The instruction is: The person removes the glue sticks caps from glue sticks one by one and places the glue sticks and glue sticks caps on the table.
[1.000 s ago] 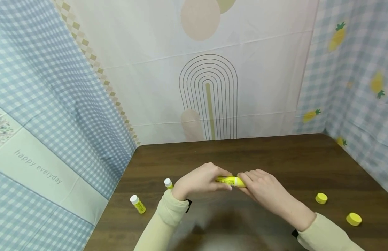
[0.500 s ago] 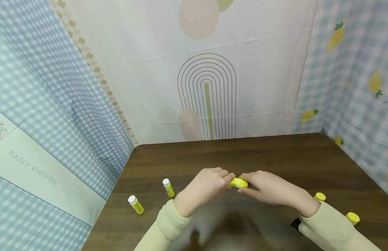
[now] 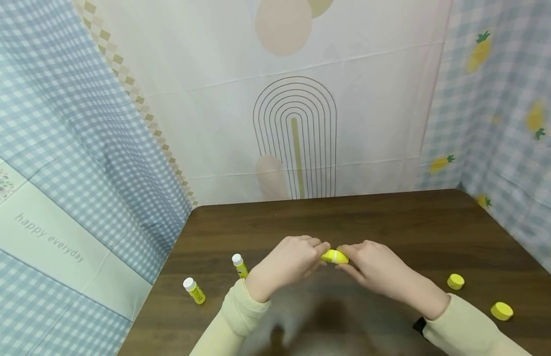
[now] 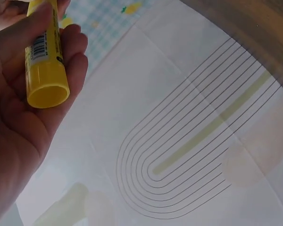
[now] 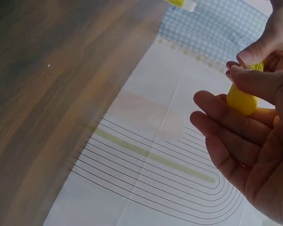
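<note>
Above the table, both hands hold one yellow glue stick point(image 3: 341, 257). My left hand point(image 3: 293, 262) grips its printed body; in the left wrist view the thumb lies along the tube point(image 4: 46, 70), whose hollow round end faces the camera. My right hand point(image 3: 380, 269) pinches the smooth yellow end point(image 5: 243, 100) between thumb and forefinger, its other fingers loosely bent. A white band shows near that end in the head view. Two more yellow glue sticks with white tops, a nearer one point(image 3: 194, 290) and a farther one point(image 3: 240, 266), stand left of the hands.
Two short yellow caps, one farther back point(image 3: 455, 282) and one nearer point(image 3: 502, 311), lie on the right side of the dark wooden table point(image 3: 391, 212). Patterned cloth point(image 3: 204, 123) hangs behind the table and along both sides.
My left hand has turned and covers more of the tube. My right hand has shifted from fingers wrapped over the end to a thumb-and-forefinger pinch. The standing glue sticks and caps stay put.
</note>
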The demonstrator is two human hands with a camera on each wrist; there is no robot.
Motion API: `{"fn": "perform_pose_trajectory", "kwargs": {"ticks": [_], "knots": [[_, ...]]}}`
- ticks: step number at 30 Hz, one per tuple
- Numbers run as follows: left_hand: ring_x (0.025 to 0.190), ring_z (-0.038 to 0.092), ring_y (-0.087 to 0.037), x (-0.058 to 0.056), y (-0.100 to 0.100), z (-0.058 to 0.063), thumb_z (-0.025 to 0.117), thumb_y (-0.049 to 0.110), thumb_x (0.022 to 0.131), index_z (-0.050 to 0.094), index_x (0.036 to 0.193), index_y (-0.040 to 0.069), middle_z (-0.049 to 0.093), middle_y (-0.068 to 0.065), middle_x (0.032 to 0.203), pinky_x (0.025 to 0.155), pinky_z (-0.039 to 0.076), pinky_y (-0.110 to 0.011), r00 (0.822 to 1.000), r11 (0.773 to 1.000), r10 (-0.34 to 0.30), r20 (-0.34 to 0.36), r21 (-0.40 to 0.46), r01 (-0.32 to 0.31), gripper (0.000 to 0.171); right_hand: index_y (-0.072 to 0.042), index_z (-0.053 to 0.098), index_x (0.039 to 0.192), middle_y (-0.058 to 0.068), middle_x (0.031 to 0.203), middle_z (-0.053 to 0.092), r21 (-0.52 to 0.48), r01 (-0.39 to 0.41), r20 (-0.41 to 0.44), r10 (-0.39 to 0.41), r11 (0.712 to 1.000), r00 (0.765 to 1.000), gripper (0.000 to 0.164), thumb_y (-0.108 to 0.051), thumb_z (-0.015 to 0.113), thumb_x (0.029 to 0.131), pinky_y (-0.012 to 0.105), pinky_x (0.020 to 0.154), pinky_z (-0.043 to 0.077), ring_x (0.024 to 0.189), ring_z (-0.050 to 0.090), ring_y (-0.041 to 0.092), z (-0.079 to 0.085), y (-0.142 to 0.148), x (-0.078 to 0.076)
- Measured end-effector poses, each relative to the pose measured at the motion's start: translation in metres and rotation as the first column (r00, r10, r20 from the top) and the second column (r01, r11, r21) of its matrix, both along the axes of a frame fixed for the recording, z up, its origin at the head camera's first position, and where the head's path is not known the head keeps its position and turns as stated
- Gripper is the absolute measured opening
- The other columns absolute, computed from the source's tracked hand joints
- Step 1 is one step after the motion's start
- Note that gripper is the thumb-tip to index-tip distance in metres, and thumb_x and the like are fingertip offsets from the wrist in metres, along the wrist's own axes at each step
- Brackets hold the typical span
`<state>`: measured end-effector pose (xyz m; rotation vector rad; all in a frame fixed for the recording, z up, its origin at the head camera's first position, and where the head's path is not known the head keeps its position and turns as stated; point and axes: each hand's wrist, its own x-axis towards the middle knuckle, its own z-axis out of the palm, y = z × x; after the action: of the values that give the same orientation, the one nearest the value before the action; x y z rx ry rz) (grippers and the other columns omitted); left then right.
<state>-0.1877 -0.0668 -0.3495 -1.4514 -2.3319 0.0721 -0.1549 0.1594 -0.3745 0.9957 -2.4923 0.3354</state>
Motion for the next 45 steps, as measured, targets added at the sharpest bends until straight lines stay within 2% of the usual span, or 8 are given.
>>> {"fn": "perform_pose_trajectory", "kwargs": {"ticks": [2, 5, 9, 13, 17, 22, 35, 45], "knots": [[0.065, 0.054, -0.005, -0.006, -0.002, -0.001, 0.073, 0.033, 0.095, 0.064, 0.095, 0.014, 0.058, 0.008, 0.077, 0.062, 0.047, -0.021, 0.992, 1.0, -0.017, 0.124, 0.021, 0.015, 0.021, -0.008, 0.065, 0.095, -0.004, 0.08, 0.066, 0.013, 0.012, -0.084, -0.011, 1.0, 0.996, 0.023, -0.015, 0.083, 0.082, 0.035, 0.063, 0.051, 0.065, 0.058, 0.01, -0.001, -0.001, -0.001], [0.063, 0.046, -0.004, -0.014, -0.005, -0.003, 0.068, 0.034, 0.097, 0.06, 0.091, 0.014, 0.052, 0.008, 0.075, 0.061, 0.04, -0.019, 0.957, 0.997, -0.044, 0.287, 0.066, 0.026, 0.023, -0.006, 0.066, 0.096, 0.001, 0.084, 0.07, 0.027, 0.038, -0.152, -0.033, 0.999, 0.988, 0.027, -0.012, 0.086, 0.079, 0.037, 0.066, 0.053, 0.071, 0.064, 0.018, -0.003, -0.002, -0.002], [0.064, 0.045, -0.004, -0.015, -0.007, -0.005, 0.069, 0.032, 0.097, 0.06, 0.092, 0.014, 0.052, 0.007, 0.077, 0.062, 0.038, -0.016, 0.937, 0.995, -0.058, 0.346, 0.094, 0.027, 0.021, -0.007, 0.067, 0.097, 0.001, 0.085, 0.07, 0.012, 0.055, -0.112, -0.053, 0.998, 0.992, 0.028, -0.013, 0.086, 0.078, 0.037, 0.065, 0.054, 0.071, 0.065, 0.018, -0.003, -0.004, -0.002], [0.065, 0.046, -0.003, -0.012, -0.007, -0.005, 0.073, 0.032, 0.094, 0.063, 0.094, 0.015, 0.054, 0.008, 0.078, 0.063, 0.04, -0.016, 0.954, 0.996, -0.039, 0.298, 0.093, 0.012, 0.02, -0.01, 0.069, 0.101, -0.005, 0.088, 0.07, -0.04, 0.088, 0.065, -0.085, 0.995, 0.994, 0.028, -0.017, 0.086, 0.08, 0.034, 0.063, 0.053, 0.073, 0.064, 0.013, -0.001, -0.004, 0.0], [0.069, 0.054, -0.004, -0.004, -0.006, -0.005, 0.078, 0.03, 0.09, 0.067, 0.1, 0.016, 0.058, 0.009, 0.081, 0.066, 0.047, -0.018, 0.986, 0.997, -0.008, 0.167, 0.081, -0.006, 0.02, -0.015, 0.071, 0.108, -0.011, 0.096, 0.069, -0.092, 0.117, 0.298, -0.085, 0.989, 0.951, 0.029, -0.031, 0.081, 0.087, 0.031, 0.066, 0.051, 0.077, 0.061, 0.005, 0.004, -0.001, 0.0], [0.08, 0.064, -0.007, 0.002, -0.005, -0.003, 0.08, 0.028, 0.088, 0.07, 0.107, 0.016, 0.064, 0.008, 0.088, 0.07, 0.053, -0.022, 0.998, 0.996, 0.019, 0.052, 0.08, -0.024, 0.024, -0.016, 0.071, 0.11, -0.014, 0.097, 0.068, -0.125, 0.092, 0.403, -0.034, 0.988, 0.914, 0.028, -0.04, 0.07, 0.095, 0.031, 0.069, 0.051, 0.082, 0.062, 0.003, 0.011, 0.004, 0.0], [0.08, 0.064, -0.008, 0.006, -0.009, 0.002, 0.081, 0.028, 0.088, 0.07, 0.106, 0.015, 0.065, 0.007, 0.088, 0.072, 0.053, -0.022, 0.999, 0.997, -0.016, 0.051, 0.077, 0.012, 0.025, -0.016, 0.072, 0.102, -0.013, 0.093, 0.068, -0.147, 0.047, 0.243, -0.01, 0.988, 0.97, 0.017, -0.027, 0.077, 0.09, 0.031, 0.069, 0.052, 0.08, 0.062, 0.003, 0.006, 0.003, 0.009], [0.066, 0.05, -0.003, 0.007, -0.013, 0.002, 0.074, 0.032, 0.094, 0.066, 0.101, 0.014, 0.056, 0.009, 0.079, 0.063, 0.045, -0.018, 0.983, 0.994, -0.035, 0.183, 0.106, 0.016, 0.02, -0.018, 0.069, 0.099, -0.012, 0.092, 0.067, -0.205, 0.022, 0.053, -0.011, 0.979, 0.999, 0.029, -0.019, 0.088, 0.078, 0.031, 0.068, 0.054, 0.082, 0.063, 0.006, -0.001, -0.001, 0.012]]}}
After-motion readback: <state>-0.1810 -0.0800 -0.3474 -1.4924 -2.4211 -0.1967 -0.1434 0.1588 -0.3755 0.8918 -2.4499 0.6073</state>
